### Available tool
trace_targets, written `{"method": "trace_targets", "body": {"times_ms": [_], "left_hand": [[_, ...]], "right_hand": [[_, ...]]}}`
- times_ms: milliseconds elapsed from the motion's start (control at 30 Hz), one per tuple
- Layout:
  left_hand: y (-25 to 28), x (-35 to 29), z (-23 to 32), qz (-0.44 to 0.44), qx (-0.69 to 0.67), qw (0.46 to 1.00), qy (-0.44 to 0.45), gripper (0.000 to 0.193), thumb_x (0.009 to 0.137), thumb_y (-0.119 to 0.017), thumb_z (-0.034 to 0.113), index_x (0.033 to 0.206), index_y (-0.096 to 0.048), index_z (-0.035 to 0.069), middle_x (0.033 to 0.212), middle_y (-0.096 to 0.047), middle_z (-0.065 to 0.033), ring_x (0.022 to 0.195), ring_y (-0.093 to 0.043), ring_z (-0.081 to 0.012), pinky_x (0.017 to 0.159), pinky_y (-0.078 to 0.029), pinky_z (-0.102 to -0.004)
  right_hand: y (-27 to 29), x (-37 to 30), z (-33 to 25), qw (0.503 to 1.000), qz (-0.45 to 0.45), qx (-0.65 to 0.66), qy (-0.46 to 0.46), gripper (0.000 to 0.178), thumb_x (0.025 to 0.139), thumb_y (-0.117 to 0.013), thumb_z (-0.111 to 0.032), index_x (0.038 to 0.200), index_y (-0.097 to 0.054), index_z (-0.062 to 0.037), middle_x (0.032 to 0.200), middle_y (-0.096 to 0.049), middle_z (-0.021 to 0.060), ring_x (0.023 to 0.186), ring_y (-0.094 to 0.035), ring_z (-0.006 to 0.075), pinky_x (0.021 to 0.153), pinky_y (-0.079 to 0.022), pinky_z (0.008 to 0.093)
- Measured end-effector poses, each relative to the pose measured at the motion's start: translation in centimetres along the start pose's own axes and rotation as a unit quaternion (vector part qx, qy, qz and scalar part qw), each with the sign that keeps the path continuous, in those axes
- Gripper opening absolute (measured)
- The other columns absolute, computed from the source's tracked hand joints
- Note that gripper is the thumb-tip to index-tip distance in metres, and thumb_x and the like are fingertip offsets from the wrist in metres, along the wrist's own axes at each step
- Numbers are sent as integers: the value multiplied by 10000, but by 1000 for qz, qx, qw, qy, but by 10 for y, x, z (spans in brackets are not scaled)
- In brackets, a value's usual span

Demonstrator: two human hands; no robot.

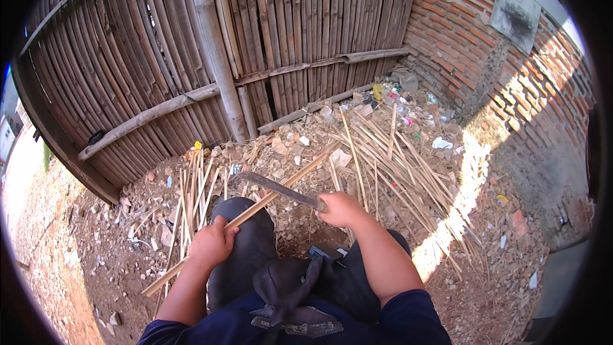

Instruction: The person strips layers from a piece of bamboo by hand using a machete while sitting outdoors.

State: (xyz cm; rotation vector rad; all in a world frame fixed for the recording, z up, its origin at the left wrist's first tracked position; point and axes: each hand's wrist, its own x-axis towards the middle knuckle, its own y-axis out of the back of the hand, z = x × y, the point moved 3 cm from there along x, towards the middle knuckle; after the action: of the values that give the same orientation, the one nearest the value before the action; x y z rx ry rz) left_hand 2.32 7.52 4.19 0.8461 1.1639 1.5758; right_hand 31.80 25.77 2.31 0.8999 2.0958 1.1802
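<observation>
My left hand (214, 240) is closed around a long split bamboo strip (300, 172), which slants from beside my left forearm up over my left knee to the far right. In my right hand (340, 209) is the handle of a machete (281, 188). Its dark, flat blade points left and crosses the bamboo strip just past my knee. Whether the edge touches the strip I cannot tell.
Thin bamboo strips lie in a pile (396, 160) on the right and a smaller bundle (191, 191) on the left. Rubble and litter cover the ground. A bamboo fence (306, 32) stands ahead, and a brick wall (460, 45) rises at right.
</observation>
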Motion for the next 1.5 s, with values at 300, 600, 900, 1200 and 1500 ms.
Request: {"method": "trace_targets", "body": {"times_ms": [300,600,900,1200,1500], "left_hand": [[1,2,0,-15,0,1000,14,386,994,-583,440,1032,-533,59,809,-691,-268,797,-683,-488,729,-537,-587],[1,3,-1,-2,-21,1000,20,397,980,-603,436,979,-547,43,787,-672,-292,798,-672,-501,729,-524,-592],[-2,3,-4,-2,-14,1000,20,406,980,-599,459,997,-561,55,792,-681,-284,799,-682,-491,735,-535,-584],[-1,4,-3,-20,1,999,34,426,984,-589,489,1043,-563,68,823,-697,-273,814,-693,-483,745,-543,-586],[-4,4,-4,-18,-5,999,28,442,983,-589,499,1081,-577,68,836,-697,-280,824,-693,-481,755,-543,-582]], "right_hand": [[-5,3,9,1000,20,9,18,329,845,-757,-308,1042,-670,-59,935,-711,210,915,-687,415,794,-547,504],[-7,4,8,999,-4,32,22,336,837,-762,-295,1048,-670,-50,937,-710,229,922,-687,421,811,-547,502],[-5,3,8,999,-1,28,25,382,836,-762,-284,1135,-684,-60,977,-714,231,955,-685,425,832,-551,493],[3,-3,1,1000,12,-1,-19,366,836,-764,-290,1135,-689,-92,1029,-713,216,1002,-680,407,829,-553,495],[4,6,21,999,0,25,-24,362,849,-748,-292,1148,-690,-97,1027,-716,208,1019,-682,398,854,-552,494]]}}
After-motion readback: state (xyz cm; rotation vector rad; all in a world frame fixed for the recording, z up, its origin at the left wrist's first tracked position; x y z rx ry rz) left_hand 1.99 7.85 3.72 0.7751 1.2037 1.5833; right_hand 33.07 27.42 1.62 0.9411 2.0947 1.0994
